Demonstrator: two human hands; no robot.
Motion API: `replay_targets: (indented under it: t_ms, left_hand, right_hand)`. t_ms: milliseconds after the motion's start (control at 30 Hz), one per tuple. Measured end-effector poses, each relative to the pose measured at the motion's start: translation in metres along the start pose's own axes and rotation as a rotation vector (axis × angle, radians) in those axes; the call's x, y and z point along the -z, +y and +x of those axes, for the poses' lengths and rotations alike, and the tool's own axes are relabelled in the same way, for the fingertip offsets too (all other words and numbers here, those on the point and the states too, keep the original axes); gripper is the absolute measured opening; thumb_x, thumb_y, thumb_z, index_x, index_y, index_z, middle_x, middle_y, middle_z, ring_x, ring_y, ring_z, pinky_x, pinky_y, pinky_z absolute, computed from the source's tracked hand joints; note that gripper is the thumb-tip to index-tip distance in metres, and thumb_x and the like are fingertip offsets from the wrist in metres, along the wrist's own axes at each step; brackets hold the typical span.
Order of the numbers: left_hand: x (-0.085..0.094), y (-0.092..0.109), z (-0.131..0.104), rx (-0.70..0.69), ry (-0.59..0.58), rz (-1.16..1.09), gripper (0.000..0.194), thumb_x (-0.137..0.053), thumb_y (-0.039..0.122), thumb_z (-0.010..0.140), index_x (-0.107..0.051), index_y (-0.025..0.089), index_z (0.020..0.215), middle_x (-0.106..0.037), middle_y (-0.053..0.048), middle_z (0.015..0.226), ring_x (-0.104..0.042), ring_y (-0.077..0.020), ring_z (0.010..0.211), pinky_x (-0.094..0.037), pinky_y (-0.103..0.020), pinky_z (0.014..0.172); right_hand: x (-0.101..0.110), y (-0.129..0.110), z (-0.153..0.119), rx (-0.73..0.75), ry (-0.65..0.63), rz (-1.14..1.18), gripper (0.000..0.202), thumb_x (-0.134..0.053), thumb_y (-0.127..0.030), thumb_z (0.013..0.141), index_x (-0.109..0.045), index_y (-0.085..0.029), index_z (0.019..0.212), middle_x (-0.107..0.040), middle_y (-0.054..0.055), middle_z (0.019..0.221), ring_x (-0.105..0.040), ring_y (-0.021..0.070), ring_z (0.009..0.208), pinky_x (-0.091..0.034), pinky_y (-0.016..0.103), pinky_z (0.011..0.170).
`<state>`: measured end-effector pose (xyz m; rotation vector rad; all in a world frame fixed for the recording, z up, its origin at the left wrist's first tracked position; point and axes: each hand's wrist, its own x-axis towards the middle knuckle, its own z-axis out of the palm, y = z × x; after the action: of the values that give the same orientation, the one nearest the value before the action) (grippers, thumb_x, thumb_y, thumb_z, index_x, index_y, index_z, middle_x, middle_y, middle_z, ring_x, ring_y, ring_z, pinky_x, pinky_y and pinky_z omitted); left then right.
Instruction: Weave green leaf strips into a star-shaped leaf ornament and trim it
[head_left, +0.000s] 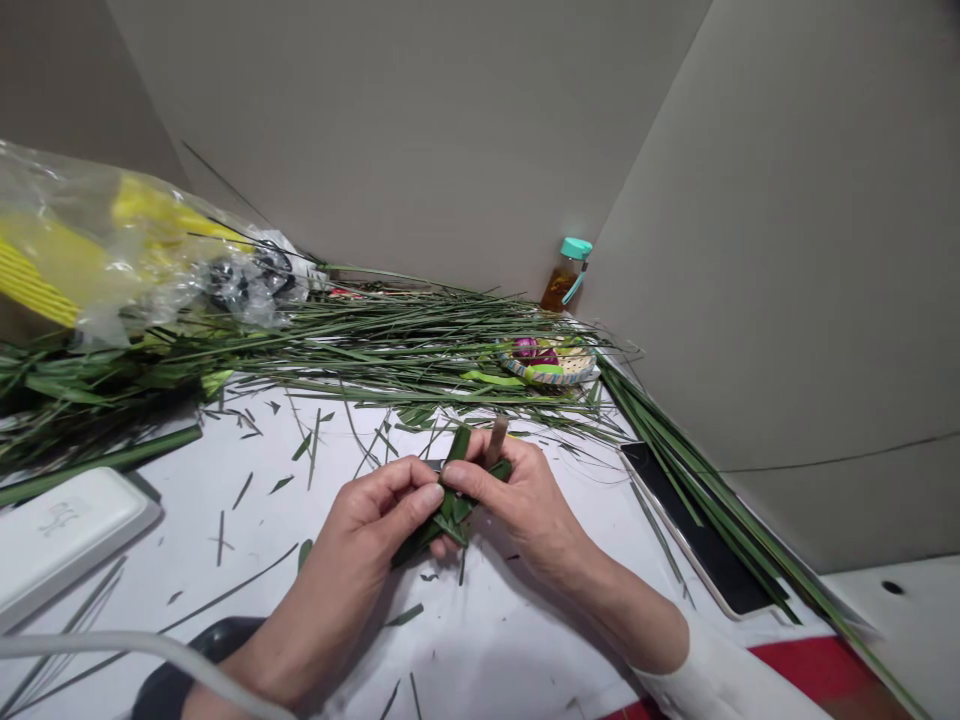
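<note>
Between my two hands, over the middle of the white table, is a small piece woven from green leaf strips [452,508]. My left hand [386,515] pinches it from the left, thumb and forefinger closed on its upper edge. From the right, my right hand [517,495] grips the same piece, with the thumb pressed on top. Two strip ends stick up above the fingers, one green and one brownish [496,440]. The fingers hide much of the weave. Leaf scraps [405,615] lie on the cloth below the hands.
Long green leaf blades [405,335] are heaped along the back. A small woven basket [555,375] with purple items sits on them, near a teal-capped bottle [564,275]. A phone [697,530] lies right under leaves. A white power bank [75,530], cable [135,645] and plastic bag [127,250] are left.
</note>
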<state>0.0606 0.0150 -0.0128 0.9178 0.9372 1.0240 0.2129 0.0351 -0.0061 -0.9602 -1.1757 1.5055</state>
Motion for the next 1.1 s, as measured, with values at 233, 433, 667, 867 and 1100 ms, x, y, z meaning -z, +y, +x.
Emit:
replay_targets:
  t_ms: [233, 433, 667, 867, 1100]
  left_hand:
    - [0.0, 0.001, 0.0, 0.003, -0.01, -0.023, 0.017, -0.073, 0.03, 0.086, -0.069, 0.022, 0.072, -0.064, 0.003, 0.063, -0.06, -0.0133, 0.061, -0.049, -0.025, 0.061]
    - [-0.002, 0.0, -0.002, -0.013, -0.008, -0.034, 0.011, -0.075, 0.03, 0.085, -0.073, 0.024, 0.077, -0.064, 0.004, 0.068, -0.06, -0.0128, 0.062, -0.051, -0.024, 0.061]
    - [-0.002, 0.0, -0.001, -0.015, 0.02, -0.01, 0.012, -0.077, 0.029, 0.082, -0.07, 0.022, 0.074, -0.063, 0.004, 0.07, -0.061, -0.0122, 0.06, -0.051, -0.025, 0.06]
    - [-0.001, 0.009, -0.006, -0.062, 0.087, 0.081, 0.016, -0.077, 0.029, 0.082, -0.07, 0.02, 0.071, -0.062, 0.004, 0.068, -0.059, -0.012, 0.059, -0.049, -0.023, 0.057]
    - [0.0, 0.012, -0.004, -0.106, 0.192, 0.062, 0.017, -0.078, 0.029, 0.081, -0.068, 0.021, 0.068, -0.061, 0.005, 0.065, -0.058, -0.0112, 0.058, -0.049, -0.022, 0.056]
  right_hand:
    - [0.0, 0.008, -0.001, -0.084, -0.084, 0.152, 0.036, -0.082, -0.043, 0.078, -0.054, -0.02, 0.077, -0.062, -0.005, 0.061, -0.062, 0.0134, 0.046, -0.055, 0.025, 0.043]
    - [-0.001, 0.01, -0.001, -0.091, -0.05, 0.195, 0.036, -0.082, -0.041, 0.079, -0.053, -0.021, 0.076, -0.06, -0.007, 0.06, -0.06, 0.0118, 0.043, -0.054, 0.023, 0.04]
    - [0.001, 0.009, -0.002, -0.096, -0.031, 0.164, 0.034, -0.083, -0.04, 0.079, -0.056, -0.021, 0.076, -0.06, -0.005, 0.062, -0.061, 0.0127, 0.047, -0.053, 0.024, 0.044]
    - [-0.001, 0.007, -0.005, -0.081, 0.0, 0.184, 0.032, -0.083, -0.043, 0.079, -0.06, -0.02, 0.078, -0.056, -0.004, 0.068, -0.055, 0.0126, 0.056, -0.052, 0.025, 0.051]
    - [0.003, 0.001, 0.0, 0.048, 0.141, 0.244, 0.018, -0.072, -0.038, 0.082, -0.071, -0.02, 0.08, -0.048, -0.002, 0.07, -0.041, 0.0124, 0.063, -0.038, 0.024, 0.058]
